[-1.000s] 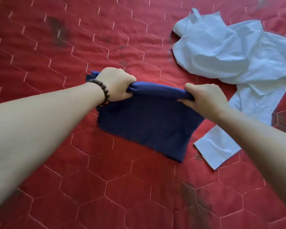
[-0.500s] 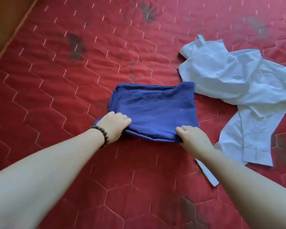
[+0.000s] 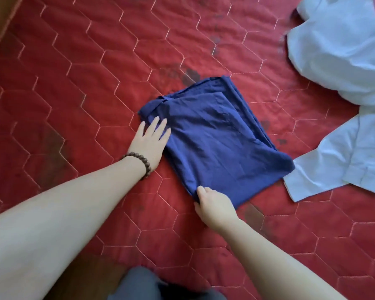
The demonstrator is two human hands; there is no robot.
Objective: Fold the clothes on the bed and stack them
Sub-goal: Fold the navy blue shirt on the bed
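Blue garment (image 3: 217,139): folded flat on the red bed cover (image 3: 74,87)
Left hand (image 3: 149,141): fingers straight, lying on its left edge
Right hand (image 3: 214,204): fingers curled, pinching its near corner
White shirt (image 3: 338,46): crumpled, far right, cuff touching the blue garment

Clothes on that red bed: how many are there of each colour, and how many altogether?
Dark blue: 1, the folded garment, with the left hand resting flat on one edge and the right hand at its near corner.
Light blue: 1, the unfolded shirt lying crumpled at the right of the bed.
Total: 2
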